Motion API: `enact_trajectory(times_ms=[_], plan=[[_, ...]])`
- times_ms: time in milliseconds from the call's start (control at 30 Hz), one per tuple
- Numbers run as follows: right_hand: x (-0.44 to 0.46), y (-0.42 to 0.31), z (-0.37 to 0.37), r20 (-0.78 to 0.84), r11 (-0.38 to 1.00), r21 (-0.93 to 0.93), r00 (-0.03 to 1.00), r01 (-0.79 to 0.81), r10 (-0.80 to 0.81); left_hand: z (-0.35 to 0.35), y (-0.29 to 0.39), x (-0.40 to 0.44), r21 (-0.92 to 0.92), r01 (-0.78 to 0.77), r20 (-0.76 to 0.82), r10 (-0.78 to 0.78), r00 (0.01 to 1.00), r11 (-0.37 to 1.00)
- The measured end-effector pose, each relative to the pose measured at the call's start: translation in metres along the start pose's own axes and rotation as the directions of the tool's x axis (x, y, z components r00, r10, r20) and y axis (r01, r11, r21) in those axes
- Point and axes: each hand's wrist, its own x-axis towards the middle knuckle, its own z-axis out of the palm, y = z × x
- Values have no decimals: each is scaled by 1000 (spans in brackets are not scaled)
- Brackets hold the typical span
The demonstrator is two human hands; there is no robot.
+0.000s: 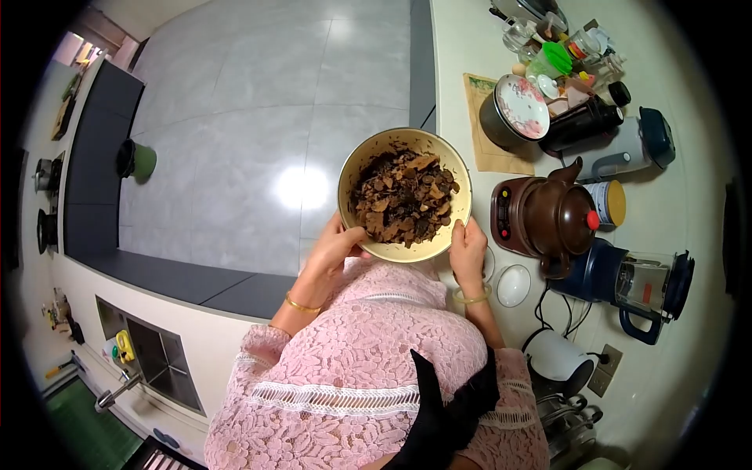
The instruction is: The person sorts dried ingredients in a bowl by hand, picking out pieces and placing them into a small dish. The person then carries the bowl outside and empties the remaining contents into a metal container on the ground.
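Note:
A round cream-coloured bowl (351,168) is held up in front of my body, tilted so its inside faces me. Dark brown dried pieces and slices (403,196) fill its bottom. My left hand (342,241) grips the lower left rim, its fingers partly hidden beneath the bowl. On the lower right rim is my right hand (468,249), with the thumb on the inner edge and the other fingers around the outside. Right of the bowl, a brown clay pot with a red-tipped lid (556,215) sits on a base with buttons.
On the right-hand counter (458,47) are a lidded pot (513,113), a black flask (583,125), a blender (646,286), a small white dish (513,285), a white kettle (558,356) and several jars. A sink (160,356) lies lower left; a green bin (141,160) stands on the floor.

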Motion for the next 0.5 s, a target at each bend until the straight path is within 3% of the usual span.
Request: enact_trajectory(times_ms=[67,100,133,167,200,267,500], plan=[[-3,-8,-2,-17,1000,15,1000,-9,9,2,6,-7,93,-65,-30,68,997,994],[-5,-13,-4,-63,996,-14,994,93,-93,2,5,-8,94,-67,-22,70,997,993],[-8,-21,-8,-105,981,-48,975,189,-193,1,2,-10,99,-200,15,199,980,975],[-10,-35,-13,-67,986,-140,992,95,-105,-1,1,-10,99,-328,55,324,944,939],[-8,-29,-11,-75,986,-142,992,92,-103,0,3,-8,101,-327,63,322,945,939],[4,-6,0,-46,996,21,995,91,-90,1,8,1,100,-69,21,67,998,993],[-6,2,1,-54,999,-36,998,25,-27,-7,-16,10,-29,0,37,1,999,1000]])
